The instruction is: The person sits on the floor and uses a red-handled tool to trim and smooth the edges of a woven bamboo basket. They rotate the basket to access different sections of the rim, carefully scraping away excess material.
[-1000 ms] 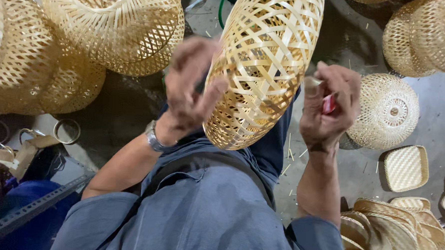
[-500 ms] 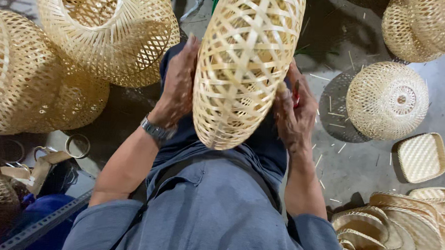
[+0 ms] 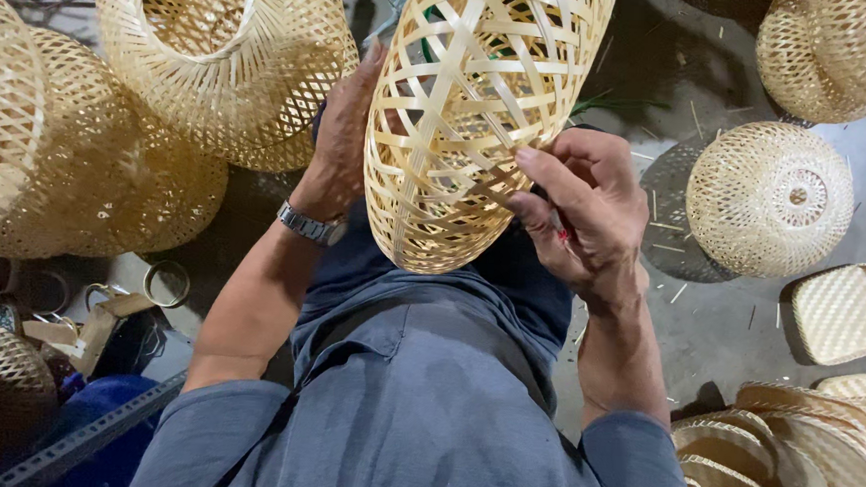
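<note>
An open-weave bamboo basket shade (image 3: 468, 109) hangs in front of my chest, its rounded end pointing down at me. My left hand (image 3: 345, 137) lies flat against its left side, a metal watch on the wrist. My right hand (image 3: 585, 216) presses its thumb and fingers on the weave at the lower right. A small red thing (image 3: 560, 232) shows inside the right palm, mostly hidden by the fingers.
Large woven bamboo shades (image 3: 227, 59) are piled at the left. A round woven dome (image 3: 771, 200) and a small rectangular woven tray (image 3: 839, 312) lie on the concrete floor at right. Flat woven pieces (image 3: 784, 454) are stacked at the lower right. Metal rings (image 3: 164, 282) lie at left.
The shade has turned and come closer to me. My right hand moved from flat on the shade's side to gripping the weave at its lower right. The left hand stayed on the left side.
</note>
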